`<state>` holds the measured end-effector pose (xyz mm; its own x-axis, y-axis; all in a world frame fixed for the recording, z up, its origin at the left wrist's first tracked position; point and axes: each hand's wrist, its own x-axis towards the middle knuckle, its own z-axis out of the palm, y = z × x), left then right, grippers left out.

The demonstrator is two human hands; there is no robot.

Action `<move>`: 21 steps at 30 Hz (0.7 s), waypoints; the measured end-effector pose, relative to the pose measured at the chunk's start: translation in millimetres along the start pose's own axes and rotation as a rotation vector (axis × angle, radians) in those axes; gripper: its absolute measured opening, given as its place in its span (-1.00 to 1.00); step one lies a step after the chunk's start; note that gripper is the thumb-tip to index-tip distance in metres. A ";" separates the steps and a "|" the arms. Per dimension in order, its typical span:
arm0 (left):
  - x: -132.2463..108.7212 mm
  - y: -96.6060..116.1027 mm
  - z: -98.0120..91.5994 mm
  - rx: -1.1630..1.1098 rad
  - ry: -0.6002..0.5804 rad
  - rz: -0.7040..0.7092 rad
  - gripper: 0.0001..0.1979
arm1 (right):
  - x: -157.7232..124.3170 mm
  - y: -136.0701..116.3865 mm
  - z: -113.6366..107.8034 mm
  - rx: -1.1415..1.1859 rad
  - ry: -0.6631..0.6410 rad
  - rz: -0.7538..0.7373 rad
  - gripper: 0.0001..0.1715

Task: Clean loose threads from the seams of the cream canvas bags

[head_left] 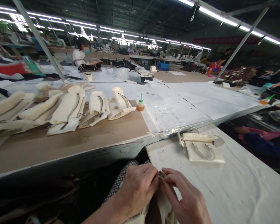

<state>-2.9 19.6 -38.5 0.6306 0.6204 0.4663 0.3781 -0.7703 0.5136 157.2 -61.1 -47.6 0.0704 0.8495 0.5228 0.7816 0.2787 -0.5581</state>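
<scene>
Low in the view, over the lap, a piece of cream fabric [163, 199] hangs between my two hands. My left hand [140, 183] is closed, its fingers pinching the fabric's upper edge. From the other side my right hand [184, 193] grips the same edge between thumb and fingers. A darker strip shows at the pinched edge, but the fingertips hide its detail. Just beyond the hands, a cream handbag [204, 152] with looped handles lies on the white table [242, 183].
Several cream bag pieces [67, 107] with dark zips lie along the brown-topped bench [116, 132] at left. A small bottle [140, 105] with a green nozzle stands near them. White paper [189, 99] covers the bench further right. At right, a person's arm [259, 133] reaches beside the table.
</scene>
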 end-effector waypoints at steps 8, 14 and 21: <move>-2.1 0.8 2.0 -0.036 0.004 -0.058 -0.80 | -0.2 -6.5 0.0 -0.324 0.068 -0.017 -0.73; -2.4 0.6 4.6 -0.081 -0.006 -0.071 -0.81 | 2.2 -4.7 1.6 -0.201 0.023 0.049 -0.73; 0.6 2.4 3.8 -0.171 -0.017 -0.127 -0.84 | 0.3 -1.2 8.6 0.116 0.019 0.326 -0.80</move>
<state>1.0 17.6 -39.7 0.5971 0.7070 0.3789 0.3356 -0.6492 0.6825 151.0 -57.3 -52.3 0.3170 0.8942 0.3161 0.6404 0.0441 -0.7668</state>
